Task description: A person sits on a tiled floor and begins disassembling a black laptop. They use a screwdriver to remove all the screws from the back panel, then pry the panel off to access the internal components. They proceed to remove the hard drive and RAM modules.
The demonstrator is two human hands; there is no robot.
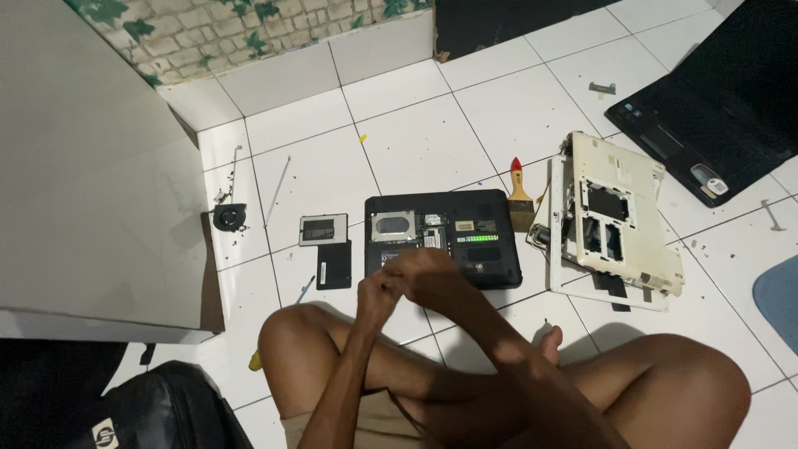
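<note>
I sit cross-legged on a white tile floor. My left hand (378,293) and my right hand (434,274) are pressed together with the fingers curled, just above the near edge of a black laptop base (465,241). The base lies underside up with its bays uncovered. No object shows between my fingers. Two black cover plates (322,229) (334,264) lie to the left of the base. A slim tool (306,288) rests on the tile by my left knee.
A paintbrush (520,196) and a stripped white laptop shell (619,220) lie to the right. A black laptop (723,108) sits at the far right, and a small fan (229,217) at the left. A white panel (91,166), a black bag (158,407) and a blue mat (781,295) border the area.
</note>
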